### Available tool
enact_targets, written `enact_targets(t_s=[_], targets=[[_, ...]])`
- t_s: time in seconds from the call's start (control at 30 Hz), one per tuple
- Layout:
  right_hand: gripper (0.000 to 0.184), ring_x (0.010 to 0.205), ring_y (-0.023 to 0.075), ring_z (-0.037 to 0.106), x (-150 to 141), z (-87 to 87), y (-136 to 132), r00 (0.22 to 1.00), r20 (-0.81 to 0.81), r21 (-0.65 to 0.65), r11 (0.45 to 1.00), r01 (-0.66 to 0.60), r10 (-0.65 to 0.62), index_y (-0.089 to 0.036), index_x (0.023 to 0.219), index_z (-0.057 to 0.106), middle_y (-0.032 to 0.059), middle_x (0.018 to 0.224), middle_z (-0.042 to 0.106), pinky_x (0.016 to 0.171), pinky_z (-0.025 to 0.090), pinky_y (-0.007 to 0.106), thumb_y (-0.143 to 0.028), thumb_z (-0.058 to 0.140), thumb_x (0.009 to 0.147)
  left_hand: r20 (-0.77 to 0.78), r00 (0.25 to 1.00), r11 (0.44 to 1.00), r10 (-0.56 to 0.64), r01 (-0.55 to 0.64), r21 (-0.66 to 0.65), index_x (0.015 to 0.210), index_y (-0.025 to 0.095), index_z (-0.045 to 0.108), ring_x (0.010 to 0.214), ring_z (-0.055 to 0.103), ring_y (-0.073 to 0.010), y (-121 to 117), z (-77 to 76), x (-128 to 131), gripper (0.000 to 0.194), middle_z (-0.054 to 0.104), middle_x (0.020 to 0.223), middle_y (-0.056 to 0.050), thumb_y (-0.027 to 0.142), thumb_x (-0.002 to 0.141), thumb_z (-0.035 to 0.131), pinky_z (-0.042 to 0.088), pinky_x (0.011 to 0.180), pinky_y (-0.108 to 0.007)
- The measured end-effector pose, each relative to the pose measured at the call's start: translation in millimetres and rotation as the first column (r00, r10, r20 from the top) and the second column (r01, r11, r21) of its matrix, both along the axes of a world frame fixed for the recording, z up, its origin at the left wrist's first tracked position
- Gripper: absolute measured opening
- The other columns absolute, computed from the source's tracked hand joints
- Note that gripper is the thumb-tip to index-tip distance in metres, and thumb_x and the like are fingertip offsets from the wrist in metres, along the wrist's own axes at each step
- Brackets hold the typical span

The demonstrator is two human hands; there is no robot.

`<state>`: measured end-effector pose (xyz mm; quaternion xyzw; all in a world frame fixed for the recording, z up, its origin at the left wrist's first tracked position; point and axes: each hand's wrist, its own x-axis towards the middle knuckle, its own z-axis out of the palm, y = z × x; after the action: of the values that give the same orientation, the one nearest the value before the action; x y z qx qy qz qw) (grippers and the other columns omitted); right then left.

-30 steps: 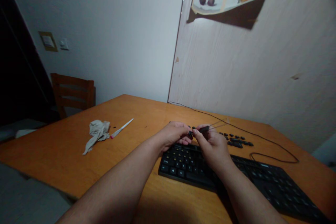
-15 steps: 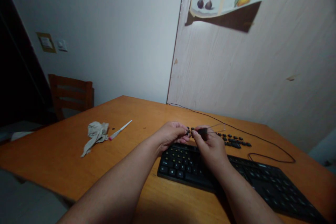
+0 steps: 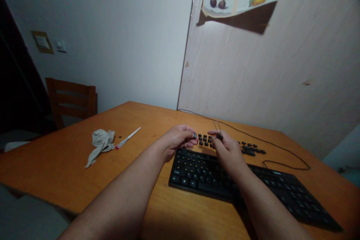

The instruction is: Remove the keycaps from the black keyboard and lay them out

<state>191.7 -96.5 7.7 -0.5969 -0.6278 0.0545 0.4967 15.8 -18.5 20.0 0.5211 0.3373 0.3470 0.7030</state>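
Between the thumb and fingers of my left hand is a small black keycap, pinched above the table behind the keyboard. My right hand is closed round the dark handle of a wire keycap puller, whose thin wire loops point up and away. A black keyboard lies under my wrists. Bare switch spots show in its upper left rows, while caps sit on the lower left keys. Loose keycaps stand in rows just behind the keyboard, partly hidden by my right hand.
More loose keycaps lie right of my right hand. The keyboard's cable winds along the back and right of the wooden table. Left are a crumpled cloth and a white-handled brush. A wooden chair stands beyond.
My hands have moved apart, the left one bringing the keycap slightly left. The puller in my right hand has turned from pointing right to pointing up. The view has shifted slightly.
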Motion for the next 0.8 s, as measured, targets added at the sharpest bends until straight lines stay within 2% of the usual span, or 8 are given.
enact_targets(t_s=[0.17, 0.37, 0.53, 0.8], targets=[[0.030, 0.079, 0.0219, 0.066, -6, 0.2, 4, 0.997, 0.018, -0.120, 0.990, -0.068, 0.071, -0.017, 0.104, 0.069, 0.0065, 0.088, 0.074, 0.073, 0.049, 0.033, -0.034, 0.057, 0.083, 0.015, 1.000, 1.000, -0.016, 0.016, 0.024, 0.094, 0.013, 0.054, 0.062, 0.066, -0.0085, 3, 1.2, -4, 0.020, 0.070, 0.082, -0.009, 0.008, 0.076, 0.061, 0.050, 0.054, -0.013], [0.028, 0.082, 0.0206, 0.068, -13, 7.2, 10, 0.984, 0.060, -0.155, 0.976, -0.155, 0.166, -0.019, 0.103, 0.071, 0.0057, 0.092, 0.075, 0.075, 0.050, 0.032, -0.034, 0.061, 0.082, -0.004, 0.995, 0.995, -0.095, 0.095, 0.032, 0.093, 0.013, 0.056, 0.062, 0.064, -0.0087, 4, -2.3, -2, 0.020, 0.067, 0.074, -0.005, 0.009, 0.074, 0.062, 0.050, 0.056, -0.015], [0.024, 0.072, 0.0191, 0.066, -11, 12.2, 14, 0.975, 0.136, -0.188, 0.971, -0.147, 0.174, -0.018, 0.099, 0.072, 0.0041, 0.081, 0.074, 0.067, 0.048, 0.030, -0.032, 0.062, 0.081, -0.016, 0.979, 0.976, -0.205, 0.206, 0.078, 0.091, 0.010, 0.063, 0.059, 0.061, -0.0062, 6, -3.0, -1, 0.016, 0.067, 0.073, -0.006, 0.011, 0.075, 0.062, 0.048, 0.055, -0.014], [0.021, 0.067, 0.0170, 0.063, -8, 13.1, 19, 0.953, 0.237, -0.236, 0.963, -0.133, 0.190, -0.020, 0.093, 0.073, 0.0017, 0.075, 0.072, 0.063, 0.044, 0.027, -0.034, 0.062, 0.082, -0.008, 0.978, 0.977, -0.207, 0.207, 0.057, 0.092, 0.010, 0.065, 0.059, 0.062, -0.0065, 7, -4.7, -2, 0.021, 0.068, 0.073, -0.006, 0.015, 0.072, 0.070, 0.049, 0.056, -0.015]])
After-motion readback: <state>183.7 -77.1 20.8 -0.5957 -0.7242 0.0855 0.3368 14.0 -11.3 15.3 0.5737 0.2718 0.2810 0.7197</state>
